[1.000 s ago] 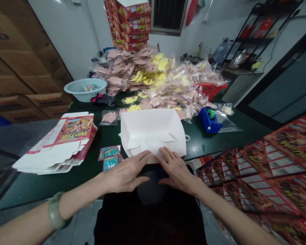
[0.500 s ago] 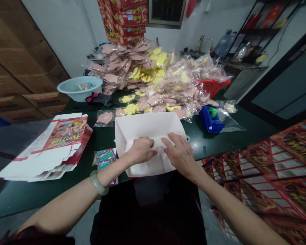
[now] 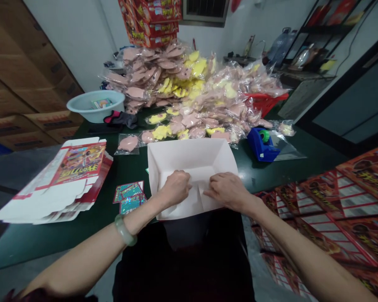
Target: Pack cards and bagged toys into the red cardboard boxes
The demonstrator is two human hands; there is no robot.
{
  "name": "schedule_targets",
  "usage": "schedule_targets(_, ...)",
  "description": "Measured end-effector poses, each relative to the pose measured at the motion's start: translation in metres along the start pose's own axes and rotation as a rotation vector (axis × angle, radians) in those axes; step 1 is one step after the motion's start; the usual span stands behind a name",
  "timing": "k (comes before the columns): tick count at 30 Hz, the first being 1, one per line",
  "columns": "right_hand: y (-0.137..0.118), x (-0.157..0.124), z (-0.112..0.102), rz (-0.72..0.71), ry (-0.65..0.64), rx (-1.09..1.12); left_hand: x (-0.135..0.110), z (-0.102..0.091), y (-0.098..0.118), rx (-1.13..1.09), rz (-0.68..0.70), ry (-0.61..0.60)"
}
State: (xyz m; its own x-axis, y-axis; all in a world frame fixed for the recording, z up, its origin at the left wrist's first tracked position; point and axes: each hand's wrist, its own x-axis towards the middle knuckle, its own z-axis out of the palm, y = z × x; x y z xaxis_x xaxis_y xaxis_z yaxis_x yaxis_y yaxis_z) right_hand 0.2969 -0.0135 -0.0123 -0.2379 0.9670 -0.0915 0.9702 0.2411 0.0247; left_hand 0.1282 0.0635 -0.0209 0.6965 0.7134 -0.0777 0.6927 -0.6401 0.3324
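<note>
Mid-frame, the left hand (image 3: 177, 188) and right hand (image 3: 229, 189) have reached inside the white box (image 3: 190, 154), apparently pressing folds; fingers curled, any grip hidden.

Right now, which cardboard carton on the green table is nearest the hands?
The open, white-lined cardboard carton at the near edge: left hand and right hand reach into it. The flattened, red-printed white cartons lie stacked to the left.

This looked like a small packing workshop, with bagged pink and yellow pieces (image 3: 189, 92) heaped on a green table (image 3: 66, 235), a pile of flat printed cartons (image 3: 78, 163), a blue tape dispenser (image 3: 262, 147) and stacked brown cardboard boxes (image 3: 19, 63).
</note>
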Motion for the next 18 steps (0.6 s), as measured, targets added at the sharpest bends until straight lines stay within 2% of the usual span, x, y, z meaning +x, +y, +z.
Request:
schedule_targets(2, -0.006, -0.004, 0.006, 0.007, 0.019, -0.042, 0.002, 0.000, 0.006, 0.037, -0.016, 0.060)
schedule_targets(5, -0.008, -0.008, 0.012, -0.001, 0.032, -0.046, -0.001, -0.016, 0.009, 0.054, -0.046, 0.165)
schedule_targets(9, 0.000, -0.010, 0.004, -0.043, -0.010, 0.049, -0.028, -0.043, 0.008, -0.012, -0.080, 0.307)
schedule_targets(10, 0.001, -0.011, 0.001, -0.068, -0.014, 0.082, -0.038, -0.042, 0.008, -0.015, -0.040, 0.253)
schedule_targets(13, -0.002, -0.015, 0.001, -0.181, 0.006, 0.163, -0.066, -0.021, 0.009, 0.103, 0.111, -0.170)
schedule_targets(14, -0.006, -0.017, 0.005, -0.213, 0.019, 0.171, -0.073, -0.010, 0.009, 0.152, 0.151, -0.244)
schedule_targets(16, -0.017, -0.024, 0.018, -0.230, 0.058, 0.127, -0.083, 0.010, 0.006, 0.254, 0.205, -0.291)
schedule_targets(18, -0.028, -0.030, 0.033, -0.196, 0.116, 0.023, -0.086, 0.022, 0.003, 0.347, 0.234, -0.263)
